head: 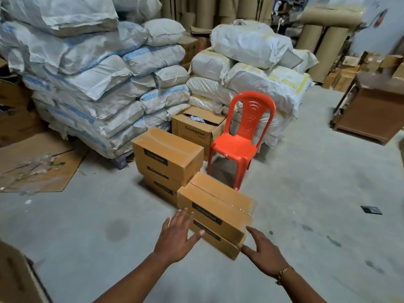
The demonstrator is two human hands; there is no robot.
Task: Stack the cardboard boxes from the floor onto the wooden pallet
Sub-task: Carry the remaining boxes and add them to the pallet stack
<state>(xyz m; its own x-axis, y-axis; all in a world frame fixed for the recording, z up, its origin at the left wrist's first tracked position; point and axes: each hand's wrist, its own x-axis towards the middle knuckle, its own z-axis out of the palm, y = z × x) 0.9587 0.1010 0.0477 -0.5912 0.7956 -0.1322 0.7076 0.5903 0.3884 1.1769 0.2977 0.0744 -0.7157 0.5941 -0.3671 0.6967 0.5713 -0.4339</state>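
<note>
Five sealed boxes sit on the floor (pixel 98 248): a near stack (pixel 216 213) of two and, just beyond it to the left, a far stack (pixel 168 156) of three. An open box (pixel 196 127) stands farther back beside a red chair (pixel 240 138). The left hand (pixel 178 234) and right hand (pixel 263 252) reach with spread fingers to either side of the near stack, holding nothing; whether they touch it I cannot tell. A low wooden platform (pixel 371 119) at far right may be the pallet; it is blurred, and no box shows on it. Judging by that, nearly all the stacking is left to do.
</note>
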